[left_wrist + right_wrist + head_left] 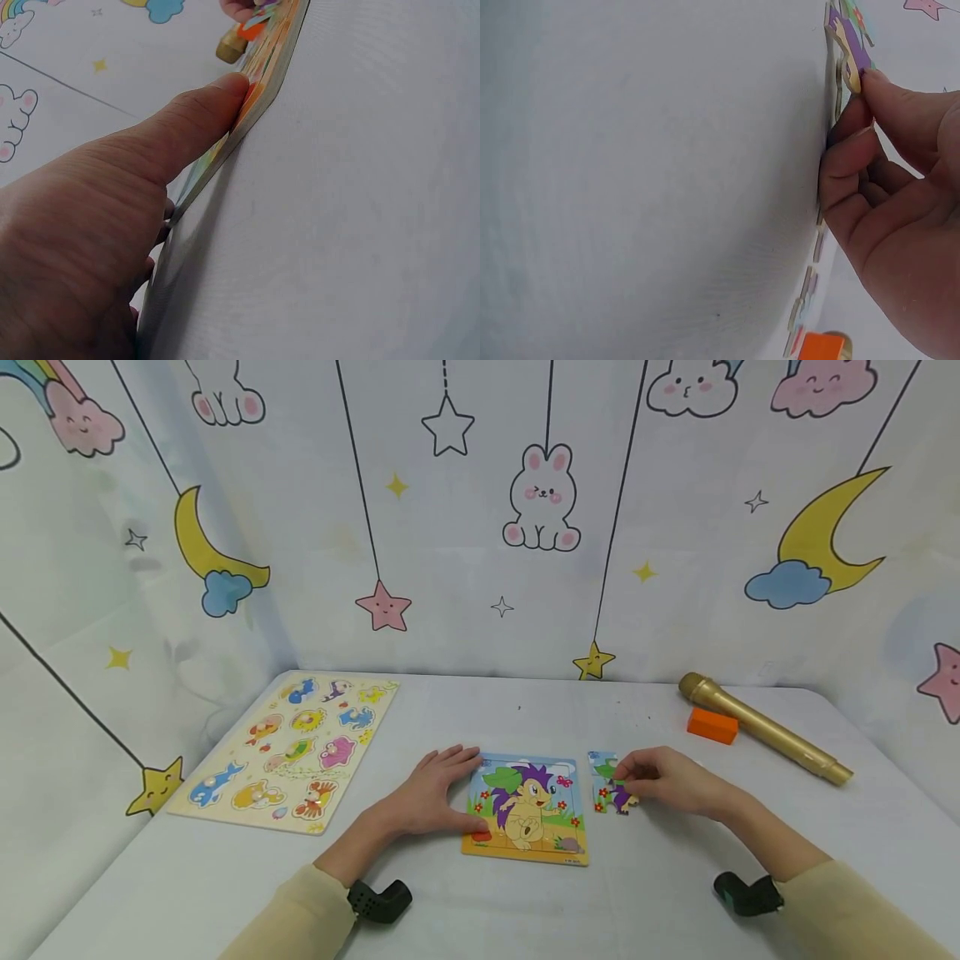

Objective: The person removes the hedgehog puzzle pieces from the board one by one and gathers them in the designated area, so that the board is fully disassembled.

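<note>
A square hedgehog puzzle board [528,810] lies flat in the middle of the table. My left hand [431,797] rests at its left side, fingers spread, with the thumb on the lower left corner; the left wrist view shows this thumb [199,112] pressing the board's edge. Right of the board, several joined-looking puzzle pieces [602,768] form a narrow strip. My right hand [675,781] pinches a purple and yellow puzzle piece [847,49] between thumb and forefinger, by this strip. In the head view the fingers partly cover it.
A pegged animal board [296,752] lies at the left. At the right back are an orange block [712,726] and a gold microphone [772,732]. A patterned curtain [465,543] hangs behind the table [420,718].
</note>
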Motion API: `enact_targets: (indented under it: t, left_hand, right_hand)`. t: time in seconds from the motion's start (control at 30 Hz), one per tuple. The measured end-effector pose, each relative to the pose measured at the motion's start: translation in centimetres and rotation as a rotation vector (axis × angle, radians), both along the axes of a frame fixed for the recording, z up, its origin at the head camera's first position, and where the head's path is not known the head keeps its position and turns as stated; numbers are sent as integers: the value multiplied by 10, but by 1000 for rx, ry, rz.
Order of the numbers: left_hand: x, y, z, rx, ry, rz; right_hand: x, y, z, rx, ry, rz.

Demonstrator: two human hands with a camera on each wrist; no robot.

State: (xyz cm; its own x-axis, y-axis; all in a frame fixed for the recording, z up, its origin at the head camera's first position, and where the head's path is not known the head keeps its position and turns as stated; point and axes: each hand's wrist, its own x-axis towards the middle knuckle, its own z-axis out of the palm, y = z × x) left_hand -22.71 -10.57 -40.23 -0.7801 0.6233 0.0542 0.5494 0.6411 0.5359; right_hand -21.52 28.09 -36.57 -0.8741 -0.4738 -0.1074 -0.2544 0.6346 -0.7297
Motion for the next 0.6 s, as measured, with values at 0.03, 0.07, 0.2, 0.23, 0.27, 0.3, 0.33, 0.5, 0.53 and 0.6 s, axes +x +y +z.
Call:
enact_targets:
  t: [0.03, 0.07, 0.2, 0.23, 0.27, 0.3, 0.33, 0.5, 0.53, 0.6]
  left_hand:
    - [0, 0, 0, -1, -1, 0]
    - [0, 0, 0, -3, -1, 1]
    - [-1, 0, 0, 0, 3, -3]
    - [-1, 0, 0, -1, 5, -3]
    - [-1, 0, 0, -1, 6, -3]
    - [-1, 0, 0, -1, 5, -3]
    - [-1, 0, 0, 0, 6, -2]
    - [-1, 0, -1, -2, -1, 1]
    - [-1, 0, -1, -1, 0, 1]
    - [-1, 0, -1, -1, 0, 1]
  right_hand:
    - [0, 0, 0, -4, -5, -2]
    - [0, 0, 1, -7, -10, -5]
    - [0, 0, 1, -24, -14, -12]
    - [1, 0, 1, -29, -15, -12]
    - [1, 0, 1, -33, -16, -13]
    - [1, 0, 1, -39, -18, -13]
    - [1, 0, 1, -43, -20, -12]
    - [1, 1, 1, -62, -42, -12]
    - [2, 1, 1, -64, -47, -12]
    - [2, 2, 2, -68, -55, -13]
